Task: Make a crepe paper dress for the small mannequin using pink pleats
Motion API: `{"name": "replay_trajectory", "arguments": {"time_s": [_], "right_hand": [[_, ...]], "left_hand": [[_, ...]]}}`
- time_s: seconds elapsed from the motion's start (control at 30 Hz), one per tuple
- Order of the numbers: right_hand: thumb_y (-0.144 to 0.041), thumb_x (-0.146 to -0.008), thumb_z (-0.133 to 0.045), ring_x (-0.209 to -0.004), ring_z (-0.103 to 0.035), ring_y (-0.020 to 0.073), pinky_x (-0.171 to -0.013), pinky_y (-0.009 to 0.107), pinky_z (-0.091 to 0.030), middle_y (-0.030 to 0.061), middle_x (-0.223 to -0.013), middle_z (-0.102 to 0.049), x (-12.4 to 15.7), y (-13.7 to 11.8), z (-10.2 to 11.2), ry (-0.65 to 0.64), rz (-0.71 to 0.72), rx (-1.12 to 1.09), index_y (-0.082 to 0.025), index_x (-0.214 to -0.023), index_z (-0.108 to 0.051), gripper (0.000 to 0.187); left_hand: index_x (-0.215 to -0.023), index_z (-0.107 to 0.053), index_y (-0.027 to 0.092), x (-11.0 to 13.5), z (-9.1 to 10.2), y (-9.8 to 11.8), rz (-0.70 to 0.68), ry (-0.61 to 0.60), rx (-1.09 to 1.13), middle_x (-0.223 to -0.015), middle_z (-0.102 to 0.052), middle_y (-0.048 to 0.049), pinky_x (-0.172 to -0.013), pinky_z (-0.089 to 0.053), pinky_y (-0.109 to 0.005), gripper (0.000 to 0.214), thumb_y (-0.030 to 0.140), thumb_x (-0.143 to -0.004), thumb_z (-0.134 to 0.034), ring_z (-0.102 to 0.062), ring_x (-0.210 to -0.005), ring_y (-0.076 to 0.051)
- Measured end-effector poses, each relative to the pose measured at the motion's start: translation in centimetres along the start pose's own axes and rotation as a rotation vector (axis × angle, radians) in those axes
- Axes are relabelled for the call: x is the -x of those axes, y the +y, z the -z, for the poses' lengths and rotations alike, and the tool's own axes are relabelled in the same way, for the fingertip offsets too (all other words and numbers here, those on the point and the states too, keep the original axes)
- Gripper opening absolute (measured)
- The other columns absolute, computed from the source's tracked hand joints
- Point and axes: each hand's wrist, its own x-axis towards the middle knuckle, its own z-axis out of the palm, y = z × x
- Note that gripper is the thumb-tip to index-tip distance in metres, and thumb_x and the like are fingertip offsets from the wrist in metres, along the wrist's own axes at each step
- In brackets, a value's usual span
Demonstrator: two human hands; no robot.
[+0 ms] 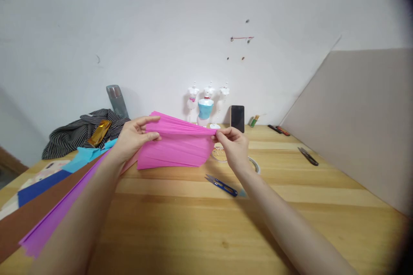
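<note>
A bright pink sheet of pleated crepe paper (176, 148) is stretched between my two hands above the table. My left hand (137, 135) grips its left side, with the thumb in front and the fingers spread along the upper edge. At the upper right corner, my right hand (232, 142) pinches the gathered folds between thumb and fingers. Just below lie blue thread snips (222, 185) on the wood. Behind the paper stand small white dress-form mannequins (193, 92); the middle one wears a light blue wrap (205, 108).
Sheets of purple (61, 210), brown (35, 202) and blue paper (48, 187) lie at left, near a striped cloth (67, 137) and a flask (117, 101). A phone (237, 118) leans on the wall. Dark snips (308, 156) lie right. A tape roll (254, 165) is partly hidden.
</note>
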Motion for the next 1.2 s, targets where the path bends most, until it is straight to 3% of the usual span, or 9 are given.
{"name": "replay_trajectory", "arguments": {"time_s": [0.1,0.37,0.63,0.83,1.2], "right_hand": [[-0.027,-0.066,-0.073,-0.056,-0.066,0.0153,-0.06,0.029,-0.057,0.0006,-0.059,-0.069,-0.04,0.11,0.03,0.003,0.013,0.012,-0.019,-0.064,-0.064,0.012],[-0.027,-0.065,-0.074,-0.055,-0.065,0.0149,-0.059,0.029,-0.056,0.0004,-0.058,-0.068,-0.2,0.45,0.17,-0.011,-0.003,-0.002,-0.019,-0.063,-0.064,0.013],[-0.029,-0.065,-0.074,-0.056,-0.066,0.0156,-0.061,0.03,-0.057,0.0006,-0.059,-0.068,-0.29,0.72,0.25,-0.014,-0.039,0.0,-0.019,-0.064,-0.064,0.014],[-0.027,-0.065,-0.074,-0.055,-0.066,0.0148,-0.06,0.028,-0.056,0.0005,-0.059,-0.069,-0.35,0.88,0.31,-0.012,-0.036,-0.017,-0.019,-0.064,-0.064,0.013],[-0.028,-0.066,-0.074,-0.057,-0.067,0.016,-0.062,0.03,-0.057,0.0005,-0.06,-0.069,0.23,0.13,-0.11,-0.001,0.016,0.011,-0.019,-0.066,-0.065,0.013]], "left_hand": [[-0.1,-0.07,0.012,-0.09,0.19,-0.24,-0.04,-0.012,0.003,-0.073,-0.073,-0.0045,-0.067,-0.058,-0.029,0.05,0.029,-0.055,-0.084,-0.071,-0.062,-0.019],[-0.078,-0.072,0.012,0.15,-0.1,0.06,-0.114,0.044,-0.006,-0.057,-0.069,-0.0034,-0.062,-0.058,-0.031,0.029,0.032,-0.058,-0.081,-0.069,-0.055,-0.019],[-0.081,-0.073,0.014,0.13,0.18,-0.1,-0.047,0.008,-0.057,-0.066,-0.073,-0.0056,-0.067,-0.058,-0.032,0.032,0.028,-0.054,-0.083,-0.071,-0.064,-0.021],[-0.072,-0.07,0.014,0.01,-0.03,-0.29,-0.074,0.03,-0.053,-0.058,-0.07,-0.0039,-0.063,-0.057,-0.032,0.024,0.033,-0.059,-0.079,-0.068,-0.056,-0.019],[-0.065,-0.068,0.015,-0.09,-0.72,0.12,-0.056,0.188,-0.026,-0.06,-0.07,-0.0037,-0.065,-0.055,-0.029,0.022,0.032,-0.056,-0.079,-0.067,-0.06,-0.018]]}}
